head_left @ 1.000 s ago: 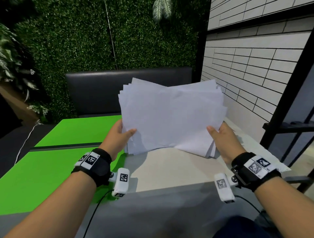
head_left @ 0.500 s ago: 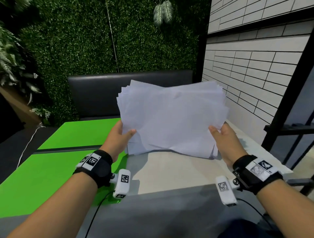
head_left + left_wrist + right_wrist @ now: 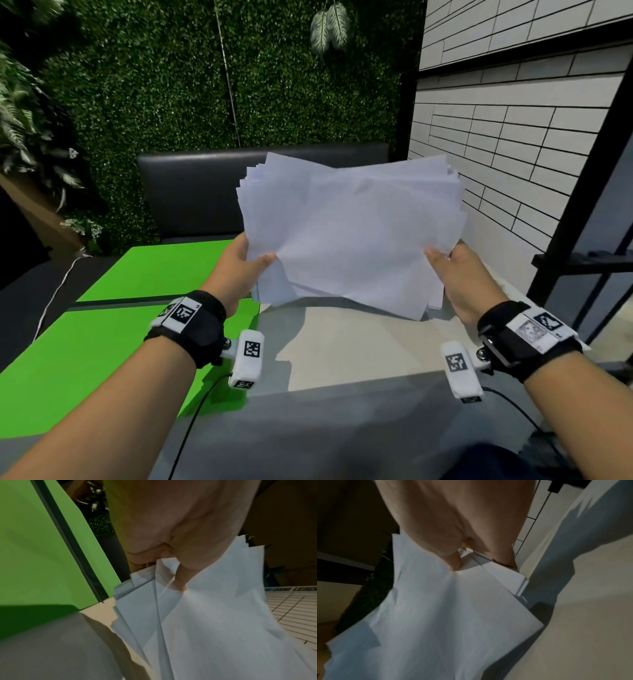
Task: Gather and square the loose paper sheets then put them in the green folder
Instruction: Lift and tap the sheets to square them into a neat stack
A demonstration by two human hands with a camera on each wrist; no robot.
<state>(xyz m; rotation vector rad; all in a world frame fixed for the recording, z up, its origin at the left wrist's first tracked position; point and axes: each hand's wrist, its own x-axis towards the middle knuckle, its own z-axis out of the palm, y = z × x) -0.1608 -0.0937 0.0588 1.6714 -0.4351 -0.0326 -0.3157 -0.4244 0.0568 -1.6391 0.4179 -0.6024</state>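
A stack of white paper sheets (image 3: pixel 352 236) stands nearly upright above the beige table (image 3: pixel 359 342), its edges uneven and fanned. My left hand (image 3: pixel 239 270) pinches the stack's left side, thumb on the near face; the same thumb shows on the sheets (image 3: pixel 205 615) in the left wrist view (image 3: pixel 180 580). My right hand (image 3: pixel 459 274) pinches the right side, thumb in front, seen also on the sheets (image 3: pixel 445 615) in the right wrist view (image 3: pixel 455 562). The green folder (image 3: pixel 102 342) lies open and flat at the left, with a dark spine (image 3: pixel 137 301) across it.
A black padded bench back (image 3: pixel 191 192) runs behind the table, before a green hedge wall. A white tiled wall (image 3: pixel 513 154) and a black metal frame (image 3: pixel 582 192) close the right side. A thin cable (image 3: pixel 54 294) trails at the far left.
The stack has risen slightly and its lower edge is off the table; both hands keep their grip and have shifted a little upward.
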